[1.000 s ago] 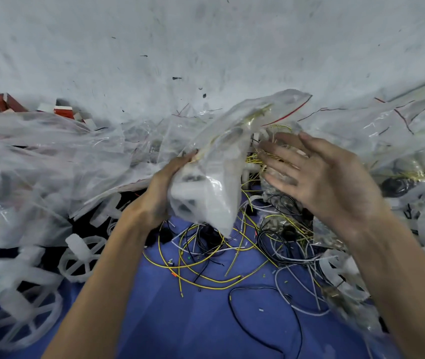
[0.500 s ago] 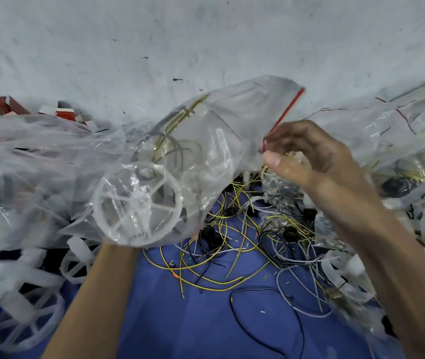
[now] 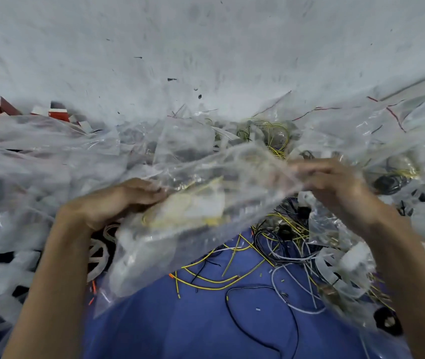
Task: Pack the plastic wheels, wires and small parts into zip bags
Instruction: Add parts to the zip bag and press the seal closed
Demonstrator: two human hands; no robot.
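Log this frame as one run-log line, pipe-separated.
left hand: holds zip bag | right hand: grips same bag | bag: yellow wire inside | loose wires: on blue cloth

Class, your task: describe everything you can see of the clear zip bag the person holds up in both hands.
The zip bag is clear, thin, crinkled plastic, blurred by motion. It is stretched roughly sideways above the blue surface, its lower corner hanging towards the viewer. Inside lie yellow wires and pale plastic parts, too blurred to identify. The left hand holds its left edge; the right hand pinches its right end. Whether its mouth is sealed cannot be told.
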